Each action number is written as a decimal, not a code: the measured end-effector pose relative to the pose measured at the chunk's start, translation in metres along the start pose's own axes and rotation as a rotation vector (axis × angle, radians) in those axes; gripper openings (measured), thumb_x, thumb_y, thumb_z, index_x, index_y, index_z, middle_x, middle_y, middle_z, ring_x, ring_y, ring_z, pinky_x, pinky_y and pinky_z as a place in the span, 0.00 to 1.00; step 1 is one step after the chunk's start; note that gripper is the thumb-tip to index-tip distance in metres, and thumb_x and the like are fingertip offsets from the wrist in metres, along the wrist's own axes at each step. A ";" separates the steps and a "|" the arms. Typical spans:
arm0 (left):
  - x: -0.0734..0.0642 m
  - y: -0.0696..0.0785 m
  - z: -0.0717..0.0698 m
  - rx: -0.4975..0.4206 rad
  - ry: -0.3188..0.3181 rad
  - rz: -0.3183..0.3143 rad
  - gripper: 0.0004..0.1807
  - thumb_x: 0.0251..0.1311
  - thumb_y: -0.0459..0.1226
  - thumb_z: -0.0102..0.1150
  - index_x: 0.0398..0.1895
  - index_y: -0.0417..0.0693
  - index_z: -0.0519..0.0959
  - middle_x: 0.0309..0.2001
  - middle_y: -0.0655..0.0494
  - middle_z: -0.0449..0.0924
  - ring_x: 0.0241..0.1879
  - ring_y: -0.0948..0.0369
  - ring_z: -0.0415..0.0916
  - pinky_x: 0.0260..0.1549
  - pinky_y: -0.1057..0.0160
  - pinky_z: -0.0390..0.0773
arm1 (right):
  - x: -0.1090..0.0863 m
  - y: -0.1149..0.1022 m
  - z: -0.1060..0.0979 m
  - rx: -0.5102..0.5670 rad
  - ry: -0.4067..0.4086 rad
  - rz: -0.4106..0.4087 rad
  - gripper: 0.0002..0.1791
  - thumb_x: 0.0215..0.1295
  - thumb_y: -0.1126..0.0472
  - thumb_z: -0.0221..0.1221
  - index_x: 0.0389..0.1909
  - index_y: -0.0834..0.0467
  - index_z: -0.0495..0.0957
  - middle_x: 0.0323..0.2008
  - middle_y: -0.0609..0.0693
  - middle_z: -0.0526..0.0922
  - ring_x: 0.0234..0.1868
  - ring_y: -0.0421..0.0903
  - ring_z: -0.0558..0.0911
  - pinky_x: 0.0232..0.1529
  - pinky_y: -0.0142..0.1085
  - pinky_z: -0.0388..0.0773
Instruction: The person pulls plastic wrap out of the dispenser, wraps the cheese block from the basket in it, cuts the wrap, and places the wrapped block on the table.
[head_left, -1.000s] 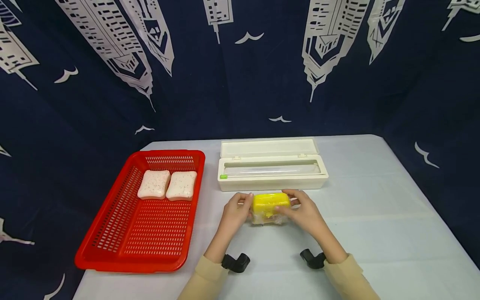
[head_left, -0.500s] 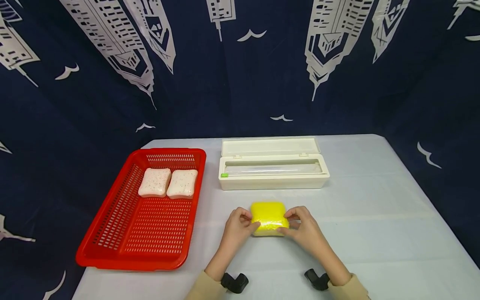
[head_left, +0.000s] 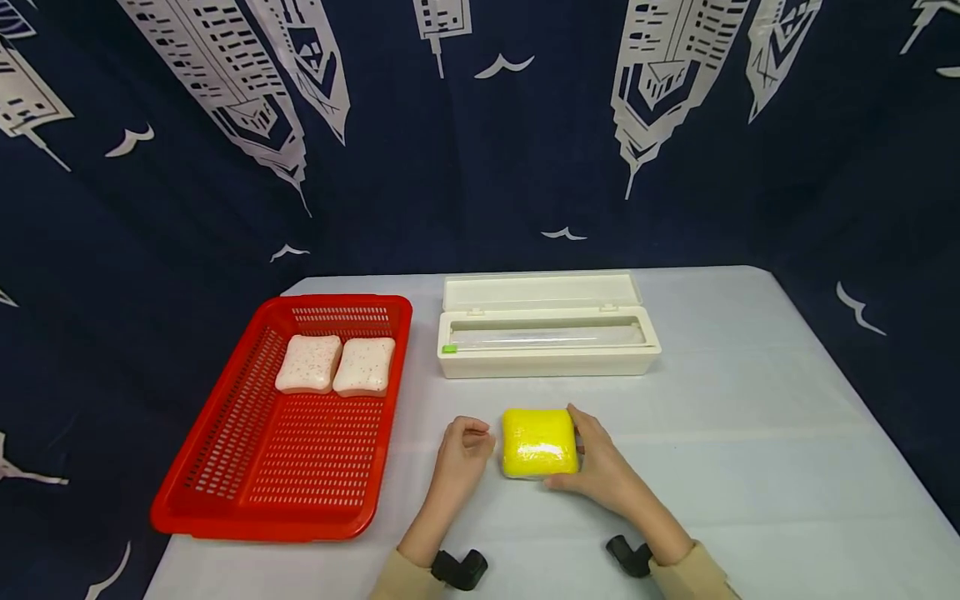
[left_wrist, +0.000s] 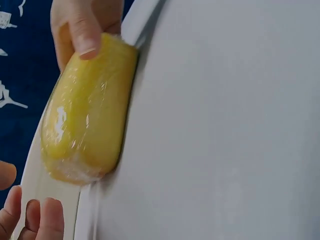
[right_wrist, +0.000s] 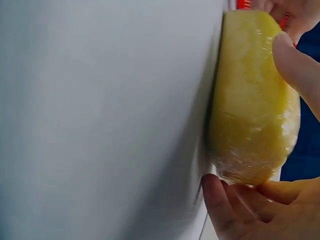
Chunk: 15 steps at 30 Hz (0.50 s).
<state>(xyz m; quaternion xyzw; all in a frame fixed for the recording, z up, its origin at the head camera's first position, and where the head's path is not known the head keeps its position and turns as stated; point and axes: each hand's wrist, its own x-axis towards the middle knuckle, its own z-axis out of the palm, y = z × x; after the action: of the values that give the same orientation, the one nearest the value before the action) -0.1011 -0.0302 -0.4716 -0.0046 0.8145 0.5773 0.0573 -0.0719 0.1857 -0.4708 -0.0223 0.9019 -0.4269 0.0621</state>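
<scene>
A rounded, squarish yellow block (head_left: 538, 442) in clear cling film lies on the white table, its upper face glossy and smooth. My right hand (head_left: 606, 467) grips its right end, thumb at the front corner and fingers behind. In the right wrist view the film looks wrinkled and bunched at the end of the wrapped block (right_wrist: 252, 105) by the fingertips (right_wrist: 215, 192). My left hand (head_left: 459, 460) is just left of the block, fingers loosely bent, holding nothing. The left wrist view shows a gap between the left fingers (left_wrist: 50, 220) and the block (left_wrist: 90, 110).
Behind the block stands a cream cling film dispenser (head_left: 551, 364), lid raised, with a clear roll inside and a green slider (head_left: 449, 349). To the left, a red perforated basket (head_left: 258, 525) bears two white, speckled, bread-slice-shaped pieces (head_left: 308, 364). A dark blue patterned cloth (head_left: 465, 183) hangs behind.
The wrapped block has gone from tilted up, its wrinkled side showing, to flat with the yellow face up, closer to me. My left hand has let go and drawn slightly left.
</scene>
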 end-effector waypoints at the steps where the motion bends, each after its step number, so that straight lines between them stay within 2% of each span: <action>1: 0.000 0.000 -0.002 0.004 0.019 -0.003 0.08 0.60 0.31 0.61 0.42 0.40 0.76 0.44 0.47 0.75 0.44 0.53 0.79 0.42 0.58 0.78 | 0.001 0.000 0.000 -0.017 -0.001 0.003 0.64 0.41 0.50 0.79 0.73 0.69 0.51 0.67 0.67 0.65 0.57 0.60 0.76 0.58 0.54 0.76; 7: -0.001 0.005 -0.016 0.026 0.042 -0.008 0.08 0.63 0.34 0.61 0.42 0.41 0.77 0.41 0.47 0.81 0.42 0.53 0.80 0.38 0.59 0.77 | 0.005 -0.001 -0.002 -0.051 0.003 0.039 0.64 0.39 0.51 0.79 0.74 0.67 0.52 0.65 0.66 0.69 0.58 0.59 0.78 0.58 0.52 0.76; 15: -0.007 0.012 -0.026 -0.009 0.048 0.008 0.08 0.63 0.34 0.61 0.44 0.42 0.78 0.43 0.47 0.81 0.41 0.54 0.81 0.36 0.61 0.77 | 0.006 0.002 -0.012 0.022 -0.005 0.055 0.59 0.41 0.49 0.79 0.72 0.64 0.58 0.62 0.66 0.72 0.57 0.61 0.79 0.54 0.49 0.80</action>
<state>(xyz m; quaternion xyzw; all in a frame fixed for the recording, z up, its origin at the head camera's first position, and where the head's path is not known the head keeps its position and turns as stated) -0.0972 -0.0507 -0.4514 -0.0154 0.8130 0.5809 0.0357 -0.0794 0.1957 -0.4659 0.0021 0.8972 -0.4348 0.0765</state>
